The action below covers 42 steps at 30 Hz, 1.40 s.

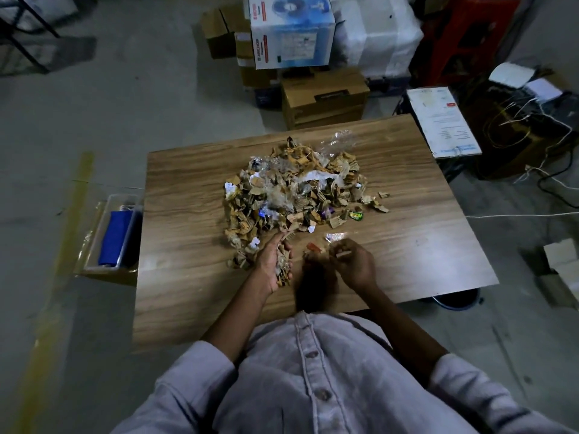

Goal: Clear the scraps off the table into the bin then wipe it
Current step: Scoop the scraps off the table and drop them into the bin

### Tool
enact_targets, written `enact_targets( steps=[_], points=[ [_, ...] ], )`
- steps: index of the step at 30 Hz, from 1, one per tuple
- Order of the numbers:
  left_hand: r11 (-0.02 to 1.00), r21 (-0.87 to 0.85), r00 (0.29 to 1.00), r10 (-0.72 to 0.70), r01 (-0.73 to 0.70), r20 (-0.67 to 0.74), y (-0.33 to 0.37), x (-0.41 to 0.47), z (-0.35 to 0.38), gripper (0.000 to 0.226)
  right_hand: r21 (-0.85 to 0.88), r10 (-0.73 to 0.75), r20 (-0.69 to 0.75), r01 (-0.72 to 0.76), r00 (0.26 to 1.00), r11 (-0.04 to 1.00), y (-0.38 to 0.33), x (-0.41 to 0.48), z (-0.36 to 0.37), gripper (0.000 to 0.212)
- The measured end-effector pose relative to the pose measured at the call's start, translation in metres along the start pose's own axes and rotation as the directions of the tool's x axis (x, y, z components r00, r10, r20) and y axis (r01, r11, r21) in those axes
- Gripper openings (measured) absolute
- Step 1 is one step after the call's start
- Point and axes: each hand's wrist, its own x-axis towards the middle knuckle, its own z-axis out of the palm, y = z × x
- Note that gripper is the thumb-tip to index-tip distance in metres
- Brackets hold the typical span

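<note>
Step in hand: gathering, early; scraps [291,189] heaped mid table [407,245]; left hand [275,264] curled round a handful, right hand [354,261] pinching a cardboard bit [343,254]; next move likely needs both carried to the clear tub [116,233] beside the left edge

It's dim in here, with weak, cold light that leaves pale sheens on the right and left parts of the desk [423,255]. A dark shadow lies on the wood just beside the right hand [354,264], which looks a little smeared. The scraps [291,189] in the middle read fairly sharp, the floor [94,114] and the boxes [322,95] behind go murky, and the wide lens bows the desk's edges and stretches the corners.
</note>
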Motion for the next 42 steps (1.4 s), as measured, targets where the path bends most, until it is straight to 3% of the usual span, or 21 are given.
enact_targets(
  steps=[2, 4, 7, 9, 13, 16, 17, 19, 21, 23, 27, 30, 35, 38, 42],
  points=[
    [0.999, -0.036, 1.000, -0.023, 0.023, 0.000, -0.001, 0.001, 0.004, 0.041, 0.226, 0.022, -0.043, -0.012, 0.999, 0.974, -0.029, -0.003, -0.005, 0.029],
    [0.997, -0.072, 0.999, -0.036, 0.036, 0.007, 0.003, -0.004, 0.012, 0.038, 0.354, -0.046, 0.014, 0.038, 0.999, 0.934, -0.060, -0.012, -0.001, 0.026],
    [0.982, -0.187, 0.999, 0.008, 0.003, 0.054, 0.012, -0.004, 0.025, 0.046, 0.280, -0.295, -0.039, 0.293, 0.955, 0.914, -0.077, -0.024, 0.015, 0.020],
    [0.966, -0.257, 0.996, 0.027, -0.005, 0.081, 0.018, -0.006, 0.030, 0.038, 0.132, -0.400, -0.131, 0.416, 0.907, 0.900, -0.074, -0.021, 0.019, 0.020],
    [0.974, -0.226, 0.997, 0.048, -0.033, 0.059, 0.023, 0.000, 0.033, 0.044, 0.022, -0.388, -0.214, 0.402, 0.896, 0.916, -0.072, -0.016, 0.015, 0.032],
    [0.974, -0.217, 0.998, 0.061, -0.059, 0.002, 0.030, -0.004, 0.038, 0.030, -0.048, -0.394, -0.105, 0.391, 0.913, 0.919, -0.070, -0.022, 0.012, 0.055],
    [0.968, -0.244, 0.999, 0.054, -0.052, 0.003, 0.034, -0.005, 0.040, 0.029, 0.007, -0.373, -0.026, 0.373, 0.928, 0.928, -0.071, -0.026, 0.009, 0.055],
    [0.973, -0.216, 0.997, 0.071, -0.075, -0.029, 0.040, -0.011, 0.046, 0.026, 0.340, -0.243, 0.157, 0.179, 0.957, 0.923, -0.078, -0.034, -0.003, 0.048],
    [0.977, -0.093, 0.979, 0.186, -0.193, -0.079, 0.045, -0.019, 0.057, 0.023, 0.667, -0.074, 0.277, -0.136, 0.958, 0.733, -0.088, -0.039, -0.021, 0.043],
    [0.943, -0.021, 0.943, 0.330, -0.331, -0.034, 0.047, -0.031, 0.075, 0.018, 0.812, 0.036, 0.292, -0.268, 0.956, 0.519, -0.097, -0.040, -0.038, 0.043],
    [0.815, 0.110, 0.823, 0.564, -0.568, 0.072, 0.037, -0.051, 0.114, 0.035, 0.913, 0.135, 0.287, -0.314, 0.948, 0.261, -0.118, -0.040, -0.056, 0.045],
    [0.767, 0.128, 0.777, 0.624, -0.629, 0.077, 0.027, -0.059, 0.133, 0.025, 0.945, 0.234, 0.285, -0.313, 0.930, 0.093, -0.122, -0.040, -0.064, 0.054],
    [0.559, 0.186, 0.586, 0.796, -0.808, 0.150, 0.016, -0.074, 0.155, 0.028, 0.974, 0.250, 0.191, -0.214, 0.949, 0.068, -0.108, -0.042, -0.084, 0.046],
    [0.512, 0.150, 0.534, 0.815, -0.846, 0.225, 0.010, -0.079, 0.171, 0.032, 0.985, 0.284, 0.114, -0.146, 0.952, 0.094, -0.097, -0.043, -0.099, 0.044],
    [0.487, 0.103, 0.495, 0.821, -0.867, 0.286, -0.002, -0.082, 0.197, 0.019, 0.996, 0.331, 0.062, -0.080, 0.942, 0.041, -0.081, -0.047, -0.122, 0.046]
  ],
)
